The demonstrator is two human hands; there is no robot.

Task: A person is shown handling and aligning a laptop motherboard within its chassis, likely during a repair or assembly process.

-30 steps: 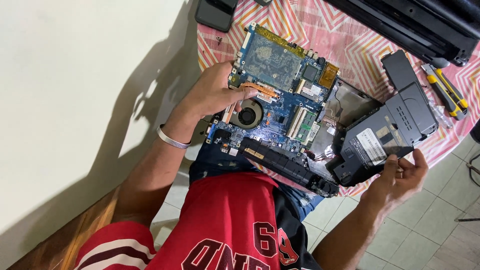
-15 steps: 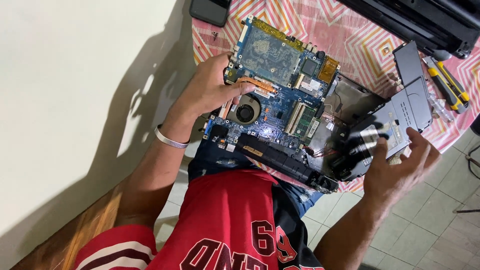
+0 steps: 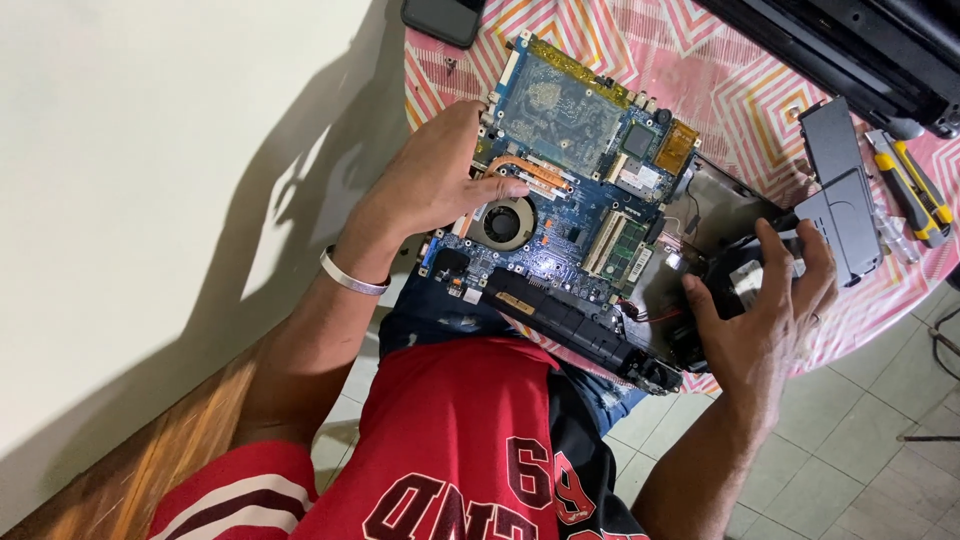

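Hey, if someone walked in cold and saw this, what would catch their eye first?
First the bare blue laptop motherboard in the middle, its round fan showing, steadied by the left hand at its near edge. Then the right hand gripping a dark laptop casing part at the board's right side, all on a pink zigzag tablecloth. A yellow utility knife lies far right.

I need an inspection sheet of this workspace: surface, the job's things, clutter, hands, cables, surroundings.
Surface: round table with pink zigzag cloth.
Job's things: blue laptop motherboard; dark laptop base.
Clutter: yellow-black utility knife; phone; black laptop part at far edge.
Hands: left hand rests on motherboard edge; right hand grips laptop base.
Cables: thin wires inside base.
Surroundings: pale wall; tiled floor.
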